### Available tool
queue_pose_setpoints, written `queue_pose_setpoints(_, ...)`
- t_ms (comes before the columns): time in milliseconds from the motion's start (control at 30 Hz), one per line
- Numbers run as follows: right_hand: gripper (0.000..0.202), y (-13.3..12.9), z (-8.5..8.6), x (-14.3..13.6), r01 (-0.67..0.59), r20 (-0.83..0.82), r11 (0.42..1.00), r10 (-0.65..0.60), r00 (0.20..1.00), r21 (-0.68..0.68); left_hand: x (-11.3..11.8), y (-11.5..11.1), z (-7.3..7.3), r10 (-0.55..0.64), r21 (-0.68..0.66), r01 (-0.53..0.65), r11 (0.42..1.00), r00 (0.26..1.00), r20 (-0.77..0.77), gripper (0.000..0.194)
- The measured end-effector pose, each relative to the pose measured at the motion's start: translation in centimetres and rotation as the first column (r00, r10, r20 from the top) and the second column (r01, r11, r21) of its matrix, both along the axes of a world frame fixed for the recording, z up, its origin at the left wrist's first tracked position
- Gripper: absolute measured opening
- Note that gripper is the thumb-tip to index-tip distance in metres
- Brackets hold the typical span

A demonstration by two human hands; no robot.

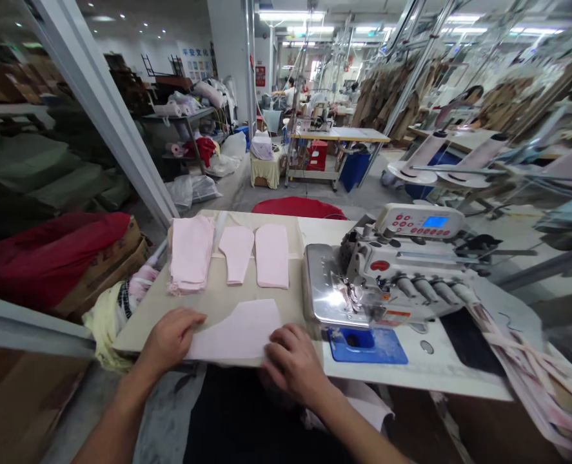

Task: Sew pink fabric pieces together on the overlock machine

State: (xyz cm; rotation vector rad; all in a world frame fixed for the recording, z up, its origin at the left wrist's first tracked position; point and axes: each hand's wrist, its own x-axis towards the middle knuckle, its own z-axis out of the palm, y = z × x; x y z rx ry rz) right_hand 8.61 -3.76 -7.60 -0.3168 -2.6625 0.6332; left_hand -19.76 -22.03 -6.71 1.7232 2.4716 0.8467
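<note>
A pale pink cut fabric piece [240,330] lies flat at the front edge of the table, wide at the right and narrower toward the left. My left hand [169,340] is closed at its left end, fingers bent and pressed together on the cloth. At the right end, my right hand [296,362] curls its fingers over the fabric's edge; the thumb side is partly hidden. Behind this piece are a stack of pink pieces [190,252] and two smaller pink pieces, a tapered one [238,252] and a round-topped one [272,256].
An overlock sewing machine [396,264] stands right of the fabric, with a blue pad [367,346] before it. Thread cones [425,153] rise behind. Pink fabric strips [527,361] hang at the far right. A metal post [106,109] slants past the table's left side; a red stool [298,206] is beyond.
</note>
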Motion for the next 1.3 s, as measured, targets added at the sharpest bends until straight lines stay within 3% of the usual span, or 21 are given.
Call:
queue_pose_setpoints(100,0.021,0.1,0.4,0.2,0.013,0.022,1.000,-0.013,1.000,0.007,1.1,6.0,1.7,0.011,-0.006,-0.011,1.000,0.998,0.054,0.028)
queue_pose_setpoints(200,0.024,0.1,0.2,0.2,0.043,0.019,0.999,-0.043,0.999,0.004,2.8,12.7,3.1,-0.086,-0.077,0.094,0.993,0.991,0.098,0.025)
queue_pose_setpoints(333,0.022,0.2,-0.5,0.4,0.056,-0.028,0.998,-0.057,0.998,-0.036,4.5,19.6,3.2,-0.216,-0.168,0.230,0.959,0.971,0.099,0.020)
queue_pose_setpoints(533,0.010,0.5,-1.1,0.8,0.040,-0.176,0.991,-0.063,0.982,-0.129,5.3,23.4,2.6,-0.145,-0.290,0.159,0.944,0.987,0.070,0.007)
queue_pose_setpoints(667,0.002,0.7,-1.1,0.8,0.020,-0.236,0.981,-0.067,0.970,-0.195,4.9,24.7,3.9,-0.027,-0.285,0.058,0.957,0.993,0.111,0.018)
queue_pose_setpoints(700,0.009,0.8,-1.2,0.8,0.015,-0.245,0.979,-0.066,0.967,-0.203,5.0,24.8,4.3,0.001,-0.274,0.035,0.961,0.991,0.131,0.023)
queue_pose_setpoints(800,0.054,0.7,-2.0,0.8,0.072,-0.274,0.974,-0.130,0.953,-0.213,6.4,23.0,5.9,-0.019,-0.252,0.077,0.965,0.974,0.227,0.027)
queue_pose_setpoints(867,0.080,0.4,-2.6,0.8,0.186,-0.298,0.954,-0.252,0.921,-0.233,7.5,19.8,7.1,-0.154,-0.239,0.247,0.939,0.925,0.348,0.023)
queue_pose_setpoints(900,0.086,0.2,-2.6,0.9,0.235,-0.309,0.943,-0.302,0.902,-0.236,7.9,17.6,7.7,-0.252,-0.226,0.372,0.900,0.869,0.427,0.020)
queue_pose_setpoints(967,0.078,-0.2,-2.1,1.1,0.245,-0.292,0.947,-0.300,0.908,-0.210,7.9,12.5,8.7,-0.482,-0.056,0.688,0.724,0.562,0.673,0.026)
queue_pose_setpoints(1000,0.066,-0.4,-1.4,1.2,0.178,-0.261,0.965,-0.225,0.939,-0.191,7.4,9.9,9.1,-0.551,0.021,0.777,0.629,0.426,0.718,0.029)
queue_pose_setpoints(1033,0.052,-0.4,-0.6,1.3,0.059,-0.210,0.981,-0.099,0.973,-0.187,6.7,7.5,9.2,-0.584,0.086,0.811,0.579,0.339,0.738,0.032)
queue_pose_setpoints(1067,0.040,-0.3,0.4,1.2,-0.095,-0.151,0.973,0.064,0.987,-0.209,5.8,5.4,9.0,-0.584,0.153,0.779,0.608,0.308,0.751,0.036)
queue_pose_setpoints(1100,0.029,0.0,1.4,1.0,-0.251,-0.096,0.931,0.233,0.968,-0.264,4.9,3.6,8.6,-0.547,0.191,0.684,0.704,0.351,0.760,0.041)
queue_pose_setpoints(1167,0.014,0.9,3.1,0.2,-0.427,-0.027,0.808,0.456,0.890,-0.406,3.1,1.1,7.2,-0.326,0.134,0.363,0.922,0.542,0.775,0.043)
queue_pose_setpoints(1200,0.008,1.4,3.6,-0.4,-0.396,0.000,0.793,0.446,0.895,-0.463,2.4,0.4,6.2,-0.162,0.055,0.185,0.981,0.635,0.755,0.040)
queue_pose_setpoints(1233,0.009,1.9,3.9,-1.0,-0.284,0.042,0.821,0.350,0.936,-0.495,1.8,0.0,5.1,0.002,-0.032,0.029,0.999,0.711,0.703,0.036)
queue_pose_setpoints(1300,0.023,2.7,3.8,-2.4,0.049,0.164,0.878,0.034,0.986,-0.476,0.8,-0.5,2.9,0.239,-0.160,-0.181,0.970,0.817,0.524,0.033)
